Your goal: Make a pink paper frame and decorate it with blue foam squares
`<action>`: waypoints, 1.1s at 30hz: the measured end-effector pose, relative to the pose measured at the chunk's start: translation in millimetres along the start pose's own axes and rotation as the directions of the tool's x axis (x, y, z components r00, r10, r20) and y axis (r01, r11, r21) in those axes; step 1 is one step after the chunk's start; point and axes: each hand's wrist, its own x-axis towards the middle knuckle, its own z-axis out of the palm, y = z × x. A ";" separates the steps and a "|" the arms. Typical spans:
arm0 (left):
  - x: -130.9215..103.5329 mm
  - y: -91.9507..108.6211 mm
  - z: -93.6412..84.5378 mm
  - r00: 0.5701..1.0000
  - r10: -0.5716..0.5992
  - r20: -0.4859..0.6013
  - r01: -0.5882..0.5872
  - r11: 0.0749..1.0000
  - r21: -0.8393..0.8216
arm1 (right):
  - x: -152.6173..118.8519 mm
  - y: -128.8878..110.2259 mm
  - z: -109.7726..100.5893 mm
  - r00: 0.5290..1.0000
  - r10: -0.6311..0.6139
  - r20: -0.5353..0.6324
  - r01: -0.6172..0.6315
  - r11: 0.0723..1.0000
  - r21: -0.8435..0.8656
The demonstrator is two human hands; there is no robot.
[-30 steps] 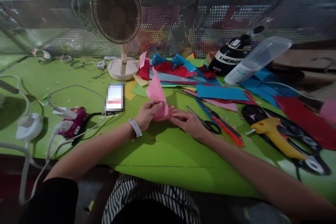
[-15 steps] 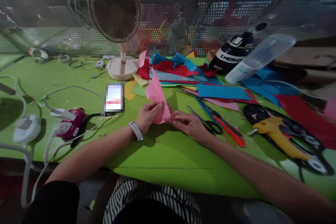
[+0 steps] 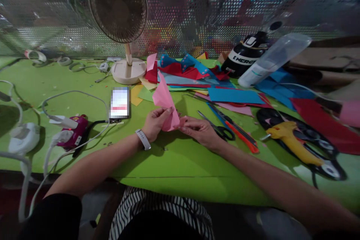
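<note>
A folded sheet of pink paper (image 3: 164, 99) stands up between my hands, its pointed end upward. My left hand (image 3: 155, 122) pinches its lower left side between thumb and fingers. At the lower right corner, the fingertips of my right hand (image 3: 200, 131) grip the paper's edge. Part of the paper behind my fingers is hidden. Just right of my right hand lie black-handled scissors (image 3: 225, 132) and an orange utility knife (image 3: 242, 137).
A phone (image 3: 119, 103) lies left of my hands, near a purple power strip (image 3: 73, 133) with cables. Behind are a fan (image 3: 128, 70) and coloured paper sheets (image 3: 236, 95). To the right are a yellow glue gun (image 3: 295, 143), a black bottle (image 3: 243, 60) and a clear bottle (image 3: 277, 60).
The whole view has shifted slightly, so everything appears a little further left and up. Both hands keep their hold on the pink paper, with hardly any other movement.
</note>
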 end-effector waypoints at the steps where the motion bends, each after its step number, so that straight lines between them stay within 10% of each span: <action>1: 0.4 0.0 -0.2 1.000 0.000 -0.001 0.000 1.000 -0.005 | 0.1 0.2 0.0 1.000 -0.001 -0.007 0.001 1.000 -0.004; 13: -1.1 8.1 1.0 0.997 0.007 -0.071 -0.005 1.000 0.027 | -4.8 -3.8 -5.3 0.959 -0.272 -0.085 0.228 0.910 -0.346; 21: 4.3 18.8 -10.2 0.996 -0.017 0.088 -0.024 0.896 0.443 | -4.8 -1.5 -10.1 0.876 -0.434 0.210 0.472 0.681 -0.560; 24: 4.3 39.3 -16.4 0.975 -0.029 0.218 -0.160 0.591 0.791 | -3.0 2.4 -10.8 0.863 -0.437 0.254 0.501 0.672 -0.546; 28: -2.4 54.7 -18.4 0.918 0.257 0.302 -0.332 0.082 0.940 | -2.7 3.6 -10.0 0.873 -0.396 0.284 0.487 0.685 -0.542; 33: -12.6 33.8 -26.9 0.774 -0.012 0.633 -0.628 -0.148 0.764 | -2.5 1.8 -11.1 0.862 -0.352 0.364 0.500 0.706 -0.502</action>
